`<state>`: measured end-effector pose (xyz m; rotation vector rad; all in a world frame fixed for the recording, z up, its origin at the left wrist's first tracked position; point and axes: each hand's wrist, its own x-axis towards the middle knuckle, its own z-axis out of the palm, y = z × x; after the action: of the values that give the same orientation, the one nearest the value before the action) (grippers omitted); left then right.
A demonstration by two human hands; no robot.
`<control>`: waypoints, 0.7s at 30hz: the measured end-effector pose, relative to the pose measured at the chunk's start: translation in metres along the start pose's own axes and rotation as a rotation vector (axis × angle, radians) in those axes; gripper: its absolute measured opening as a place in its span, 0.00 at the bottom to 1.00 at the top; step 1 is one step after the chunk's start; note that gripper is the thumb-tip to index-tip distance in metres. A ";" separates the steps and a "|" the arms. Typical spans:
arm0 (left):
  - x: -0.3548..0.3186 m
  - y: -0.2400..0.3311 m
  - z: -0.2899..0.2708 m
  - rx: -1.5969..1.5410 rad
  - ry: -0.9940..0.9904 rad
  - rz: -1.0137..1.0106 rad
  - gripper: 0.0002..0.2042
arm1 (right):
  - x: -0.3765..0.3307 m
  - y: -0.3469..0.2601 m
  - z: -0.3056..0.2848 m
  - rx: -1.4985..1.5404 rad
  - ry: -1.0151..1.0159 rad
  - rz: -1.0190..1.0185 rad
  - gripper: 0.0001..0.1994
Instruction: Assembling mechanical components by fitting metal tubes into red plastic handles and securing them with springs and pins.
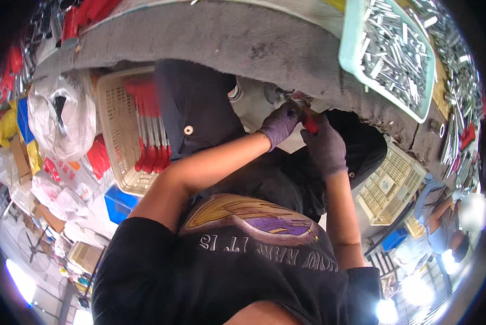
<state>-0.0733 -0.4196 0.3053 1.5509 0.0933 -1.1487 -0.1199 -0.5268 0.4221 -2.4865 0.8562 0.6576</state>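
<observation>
A: Start at the left. What is beside the person?

B: A crumpled white plastic bag (59,116), glossy and creased. Next to it, a cream plastic basket (115,132) with a perforated lattice wall, holding a row of red-handled tools (152,142) with bright metal shafts.

A: And the hands?

B: Both wear grey-purple knit gloves. The left hand (280,123) reaches under the edge of the desk (243,40), which is covered in rough grey felt-like material. Its grip is closed around a small object; the object is partly hidden, probably metal.

A: The right hand?

B: The right hand (325,147) sits just beside the left, touching it. Its grip is wrapped around a red handle (310,124), smooth and cylindrical, held just below the desk edge between the two gloves.

A: Further right?

B: A pale green plastic tray (351,51) on the desk, filled with short silver metal rods (394,51). Below the desk, a second cream lattice basket (389,187).
</observation>
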 end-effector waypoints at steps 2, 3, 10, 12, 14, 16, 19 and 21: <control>-0.011 0.042 0.000 0.461 0.106 0.275 0.17 | 0.030 0.005 -0.007 -0.076 -0.127 -0.152 0.25; -0.015 0.055 0.003 0.478 0.066 0.300 0.17 | 0.045 0.015 -0.003 -0.063 -0.098 -0.116 0.25; -0.060 0.130 0.038 0.631 -0.422 1.277 0.19 | 0.013 0.133 0.064 -0.026 -0.198 -0.192 0.26; -0.027 0.091 0.042 0.656 -0.454 1.139 0.18 | 0.055 0.116 0.081 0.117 -0.102 -0.187 0.26; 0.006 0.040 0.029 0.736 -0.545 1.195 0.18 | 0.076 0.077 0.116 0.254 -0.025 -0.241 0.26; 0.014 0.040 0.039 0.772 -0.682 1.230 0.20 | 0.064 0.111 0.139 0.383 0.033 -0.242 0.26; 0.028 0.048 0.049 0.670 -0.837 0.627 0.21 | 0.069 0.142 0.160 0.571 0.098 -0.257 0.26; 0.033 0.024 0.043 0.784 -0.773 0.663 0.19 | 0.078 0.131 0.181 0.701 0.137 -0.282 0.26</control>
<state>-0.0672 -0.4784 0.3046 1.4618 -1.4205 -1.1962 -0.2045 -0.5602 0.2032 -1.9597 0.6204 0.0597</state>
